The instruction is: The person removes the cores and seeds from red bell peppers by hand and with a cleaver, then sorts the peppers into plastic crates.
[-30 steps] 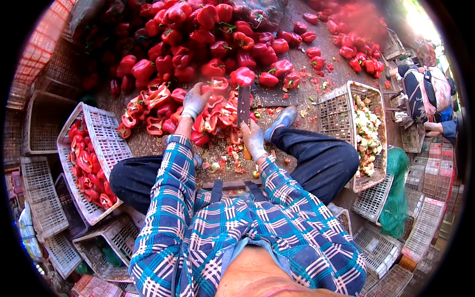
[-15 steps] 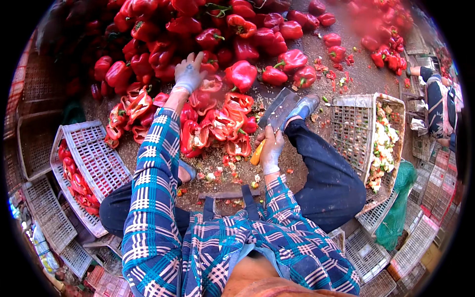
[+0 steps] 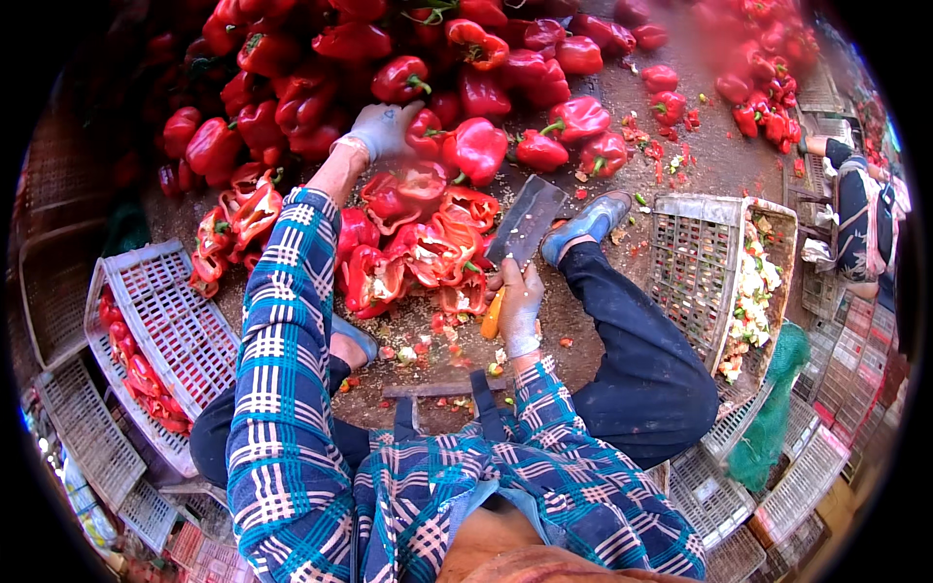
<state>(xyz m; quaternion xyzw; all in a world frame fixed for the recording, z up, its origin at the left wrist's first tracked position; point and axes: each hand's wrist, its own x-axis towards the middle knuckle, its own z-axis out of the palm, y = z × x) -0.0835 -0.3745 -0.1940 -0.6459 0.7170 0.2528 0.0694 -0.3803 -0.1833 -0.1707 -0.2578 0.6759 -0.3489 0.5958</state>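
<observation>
At the near edge of a pile of red bell peppers [image 3: 316, 102], my gloved left hand [image 3: 381, 130] has its fingers curled against one red bell pepper [image 3: 425, 134]; its fingertips are partly hidden. My gloved right hand [image 3: 521, 299] grips a wide-bladed knife [image 3: 530, 216] by its orange handle, the blade pointing forward and right. Between my legs, left of the blade, lie several cut-open bell peppers [image 3: 428, 251] with pale insides showing. More opened peppers [image 3: 255, 216] lie farther left.
A plastic crate [image 3: 185, 301] holding red pepper pieces stands tilted at my left. At my right, another crate [image 3: 692, 262] contains pale cores and green scraps. Seeds and bits litter the floor [image 3: 583, 360]. Green netting [image 3: 768, 418] hangs near stacked crates. Another person [image 3: 865, 209] is at far right.
My left hand has shifted from spread fingers to curling against a pepper at the pile's edge. My right hand has moved slightly left and nearer with the knife.
</observation>
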